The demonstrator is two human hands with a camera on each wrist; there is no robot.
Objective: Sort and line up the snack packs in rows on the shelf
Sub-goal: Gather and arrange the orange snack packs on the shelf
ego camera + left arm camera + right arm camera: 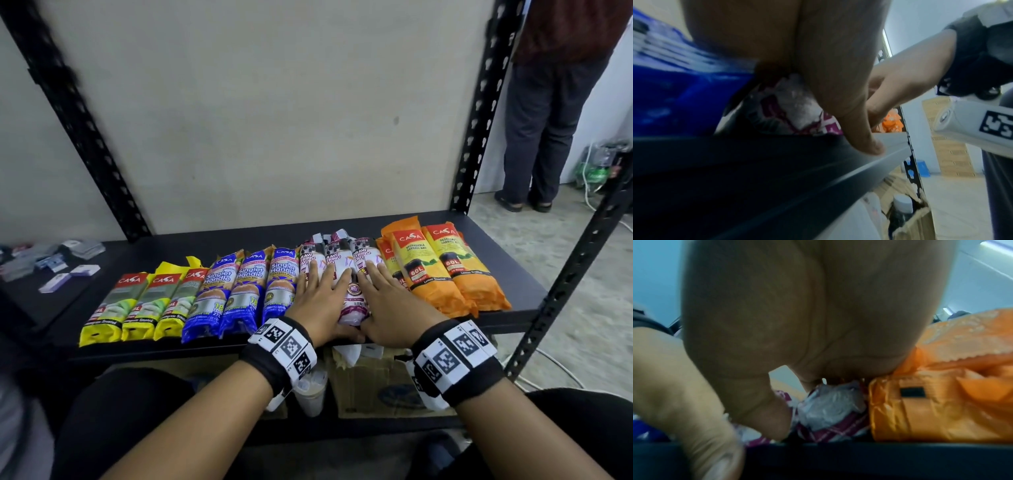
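On the black shelf (513, 291) the packs lie in one row, yellow (133, 308), blue (239, 291), white (352, 301) and orange (442, 274), with the left hand (318, 294) and right hand (387, 298) pressed flat, fingers straight, gripping nothing, on the white packs, thumbs at their near ends.

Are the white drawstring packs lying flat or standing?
Lying flat: the white drawstring packs lie lengthwise on the shelf, both hands pressed on top.
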